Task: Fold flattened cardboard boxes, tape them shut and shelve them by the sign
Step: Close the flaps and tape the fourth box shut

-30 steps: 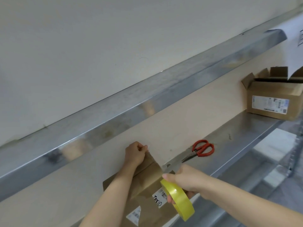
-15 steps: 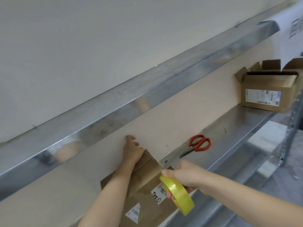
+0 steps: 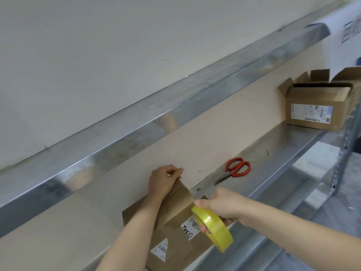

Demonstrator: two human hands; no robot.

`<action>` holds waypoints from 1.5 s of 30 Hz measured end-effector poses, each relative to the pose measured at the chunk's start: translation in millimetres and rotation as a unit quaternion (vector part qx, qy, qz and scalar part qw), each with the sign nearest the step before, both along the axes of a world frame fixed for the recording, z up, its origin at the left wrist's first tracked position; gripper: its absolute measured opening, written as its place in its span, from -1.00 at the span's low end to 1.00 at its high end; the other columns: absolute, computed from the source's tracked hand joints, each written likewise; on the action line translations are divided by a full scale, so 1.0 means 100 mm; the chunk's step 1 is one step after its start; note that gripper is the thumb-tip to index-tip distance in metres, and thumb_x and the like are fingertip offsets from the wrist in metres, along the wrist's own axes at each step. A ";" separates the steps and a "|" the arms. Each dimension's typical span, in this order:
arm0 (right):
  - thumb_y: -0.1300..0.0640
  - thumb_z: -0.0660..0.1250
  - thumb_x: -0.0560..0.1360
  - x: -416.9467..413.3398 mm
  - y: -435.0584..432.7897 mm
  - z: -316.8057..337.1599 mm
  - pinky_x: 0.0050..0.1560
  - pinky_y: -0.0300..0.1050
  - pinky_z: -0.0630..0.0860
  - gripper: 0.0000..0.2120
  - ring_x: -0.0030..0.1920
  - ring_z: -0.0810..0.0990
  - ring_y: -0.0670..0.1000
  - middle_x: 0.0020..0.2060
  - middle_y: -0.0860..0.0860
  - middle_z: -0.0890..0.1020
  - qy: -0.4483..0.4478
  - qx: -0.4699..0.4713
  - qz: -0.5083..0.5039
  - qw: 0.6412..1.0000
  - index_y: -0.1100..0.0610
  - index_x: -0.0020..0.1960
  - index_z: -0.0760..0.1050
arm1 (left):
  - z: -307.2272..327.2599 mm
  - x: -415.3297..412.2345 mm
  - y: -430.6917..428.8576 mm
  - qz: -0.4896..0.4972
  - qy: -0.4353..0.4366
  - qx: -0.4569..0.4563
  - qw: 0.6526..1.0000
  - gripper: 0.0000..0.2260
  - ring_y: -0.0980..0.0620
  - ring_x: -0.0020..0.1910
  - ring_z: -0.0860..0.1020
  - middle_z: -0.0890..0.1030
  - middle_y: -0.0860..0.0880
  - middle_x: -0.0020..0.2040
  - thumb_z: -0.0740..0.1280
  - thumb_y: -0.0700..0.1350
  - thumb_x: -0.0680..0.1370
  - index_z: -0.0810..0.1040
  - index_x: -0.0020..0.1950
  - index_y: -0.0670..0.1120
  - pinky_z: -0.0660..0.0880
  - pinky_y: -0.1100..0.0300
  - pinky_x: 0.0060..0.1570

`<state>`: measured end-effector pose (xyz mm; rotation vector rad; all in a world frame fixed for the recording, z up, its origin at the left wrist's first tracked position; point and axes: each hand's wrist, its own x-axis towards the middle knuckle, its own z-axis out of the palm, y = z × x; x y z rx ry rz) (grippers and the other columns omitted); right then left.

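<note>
Left fingers (image 3: 174, 170) are curled tight together, pinching the far top edge of the cardboard box (image 3: 175, 237); can't tell if there's tape under them. The left hand (image 3: 163, 181) sits on top of that box. The right fingers (image 3: 204, 227) and thumb are wrapped round a yellow tape roll (image 3: 214, 228), with the right hand (image 3: 222, 208) just over the box's right side. The box stands on the metal shelf (image 3: 277, 153) at the near left. Red-handled scissors (image 3: 235, 170) lie a bit farther right, and an open box (image 3: 316, 110) sits at the far right end.
</note>
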<state>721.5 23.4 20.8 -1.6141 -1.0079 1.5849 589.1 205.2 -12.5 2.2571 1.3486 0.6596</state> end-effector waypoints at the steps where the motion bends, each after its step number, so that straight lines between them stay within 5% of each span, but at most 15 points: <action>1: -0.03 0.23 0.61 0.00 -0.01 0.01 -0.43 -0.25 0.54 -0.54 -0.43 0.64 -0.05 -0.32 0.11 0.68 0.003 0.001 -0.002 1.000 0.40 0.18 0.46 | 0.00 0.01 0.00 -0.002 0.008 0.005 1.000 -0.78 0.27 -0.24 0.59 0.66 0.19 -0.29 0.37 0.12 0.50 0.64 -0.25 0.05 0.46 0.31 -0.13; 4: -0.03 0.23 0.61 -0.01 -0.02 0.02 -0.38 -0.22 0.57 -0.55 -0.43 0.64 -0.04 -0.33 0.12 0.68 0.009 0.007 -0.010 1.000 0.39 0.17 0.46 | -0.02 0.03 0.01 -0.035 0.023 0.001 0.999 -0.76 0.17 -0.20 0.59 0.66 0.17 -0.28 0.34 0.11 0.53 0.61 -0.28 0.04 0.48 0.20 -0.07; 8: -0.02 0.23 0.61 -0.03 -0.05 0.03 -0.43 -0.23 0.55 -0.56 -0.43 0.65 -0.03 -0.33 0.13 0.68 0.007 -0.002 -0.014 1.000 0.38 0.18 0.44 | 0.02 0.01 -0.02 -0.070 -0.102 -0.027 0.992 -0.91 0.23 -0.01 0.57 0.66 0.14 -0.10 0.37 -0.04 0.54 0.61 -0.10 -0.04 0.45 0.24 0.06; 11: -0.03 0.23 0.61 -0.04 -0.07 0.04 -0.43 -0.23 0.56 -0.56 -0.43 0.64 -0.02 -0.35 0.11 0.68 0.006 -0.004 -0.014 1.000 0.39 0.16 0.46 | 0.05 -0.02 -0.07 -0.086 -0.143 -0.040 0.985 -0.84 0.19 -0.12 0.63 0.69 0.07 -0.21 0.40 -0.08 0.52 0.67 -0.24 -0.06 0.48 0.30 0.01; 16: -0.04 0.23 0.61 -0.04 -0.09 0.02 -0.30 -0.18 0.62 -0.58 -0.33 0.66 0.02 -0.27 0.13 0.70 -0.002 -0.004 -0.017 1.000 0.35 0.15 0.48 | 0.01 -0.03 -0.08 -0.122 -0.062 -0.012 0.991 -0.74 0.19 -0.30 0.58 0.64 0.07 -0.38 0.46 0.00 0.46 0.63 -0.41 -0.04 0.41 0.42 -0.16; 23: -0.04 0.24 0.61 -0.03 -0.10 0.06 -0.38 -0.21 0.58 -0.54 -0.41 0.65 -0.02 -0.33 0.12 0.69 -0.014 0.005 -0.030 0.999 0.40 0.18 0.44 | 0.00 0.05 -0.10 -0.130 0.061 0.114 0.983 -0.50 0.05 -0.36 0.52 0.55 0.04 -0.42 0.31 0.16 0.54 0.45 -0.43 -0.19 0.45 0.12 -0.20; 25: -0.05 0.22 0.61 -0.06 -0.10 0.04 -0.35 -0.18 0.61 -0.54 -0.42 0.64 -0.02 -0.37 0.09 0.68 -0.024 0.012 -0.030 0.999 0.39 0.17 0.46 | 0.03 0.04 -0.12 -0.112 0.077 0.110 0.985 -0.52 0.09 -0.32 0.55 0.58 0.07 -0.39 0.28 0.16 0.56 0.53 -0.39 -0.17 0.45 0.15 -0.19; 29: -0.07 0.20 0.62 -0.12 -0.12 0.02 -0.20 -0.14 0.62 -0.55 -0.38 0.63 0.00 -0.39 0.06 0.67 -0.046 0.018 -0.023 0.999 0.34 0.14 0.48 | 0.14 -0.07 -0.18 -0.108 -0.091 -0.026 0.990 -0.80 0.30 -0.01 0.59 0.70 0.17 -0.14 0.35 0.00 0.56 0.72 -0.18 0.00 0.40 0.43 0.04; 34: -0.06 0.21 0.61 -0.13 -0.16 0.01 -0.33 -0.20 0.59 -0.55 -0.43 0.63 -0.03 -0.39 0.08 0.67 -0.043 0.003 -0.022 0.999 0.36 0.17 0.46 | 0.22 -0.20 -0.26 -0.151 -0.178 -0.117 0.965 -0.91 0.21 0.06 0.62 0.72 0.04 -0.08 0.45 -0.12 0.48 0.73 -0.11 -0.11 0.41 0.42 0.11; 37: -0.05 0.25 0.60 -0.15 -0.19 0.01 -0.43 -0.22 0.55 -0.54 -0.46 0.62 -0.02 -0.39 0.11 0.67 -0.019 -0.006 -0.036 0.999 0.38 0.17 0.45 | 0.21 -0.25 -0.31 -0.202 -0.139 -0.111 0.963 -0.90 0.21 0.11 0.59 0.71 0.02 -0.05 0.52 -0.16 0.41 0.73 -0.09 -0.11 0.32 0.55 0.09; 40: -0.04 0.26 0.60 -0.16 -0.20 0.03 -0.41 -0.21 0.57 -0.56 -0.48 0.61 -0.02 -0.42 0.10 0.66 -0.028 0.007 -0.043 0.999 0.38 0.11 0.51 | 0.18 -0.26 -0.35 -0.280 -0.071 -0.073 0.955 -0.92 0.25 -0.03 0.61 0.70 0.15 -0.16 0.52 -0.19 0.40 0.72 -0.13 -0.15 0.37 0.48 0.04; 45: -0.08 0.20 0.61 -0.16 -0.18 0.07 -0.52 -0.34 0.43 -0.58 -0.55 0.55 -0.11 -0.52 0.01 0.62 -0.054 0.024 -0.052 0.997 0.26 -0.15 0.57 | 0.14 -0.26 -0.23 -0.278 0.016 -0.011 0.960 -0.80 0.30 -0.11 0.55 0.64 0.30 -0.22 0.39 0.18 0.41 0.69 -0.14 0.10 0.33 0.34 0.12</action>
